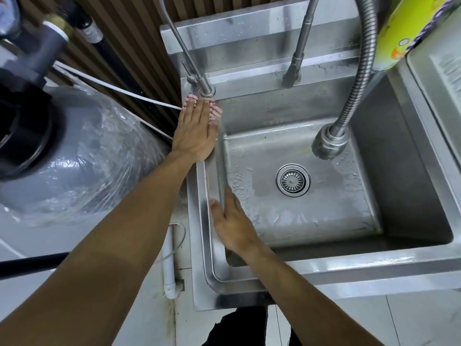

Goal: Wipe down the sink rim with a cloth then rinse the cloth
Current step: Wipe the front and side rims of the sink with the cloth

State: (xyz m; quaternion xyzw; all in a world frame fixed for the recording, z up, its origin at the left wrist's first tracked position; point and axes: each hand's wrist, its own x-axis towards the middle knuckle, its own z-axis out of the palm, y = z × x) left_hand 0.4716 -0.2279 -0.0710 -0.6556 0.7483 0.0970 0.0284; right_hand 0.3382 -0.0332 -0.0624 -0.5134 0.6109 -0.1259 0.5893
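Pressing the striped cloth (215, 109) flat by the thin tap (197, 71) in the upper middle, the left hand (195, 132) should push slowly along the sink rim (203, 181), while the right hand (233, 226) rests flat, holding nothing.

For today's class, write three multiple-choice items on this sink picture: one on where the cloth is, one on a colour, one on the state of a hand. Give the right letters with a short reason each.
1. Where is the cloth?
A. In the basin by the drain
B. On the sink rim, at the base of the thin tap
C. Hanging over the hose

2. What colour is the cloth?
A. Plain blue
B. Red and white
C. Black

3. How is the left hand?
A. Flat, with straight fingers pressing on the cloth
B. Curled into an empty fist
C. Gripping the flexible hose

Answers:
1 B: the cloth lies on the rim's far left corner, against the tap base.
2 B: red and white stripes show around the fingers.
3 A: the fingers lie straight over the cloth, while the right hand rests on the basin's left edge.
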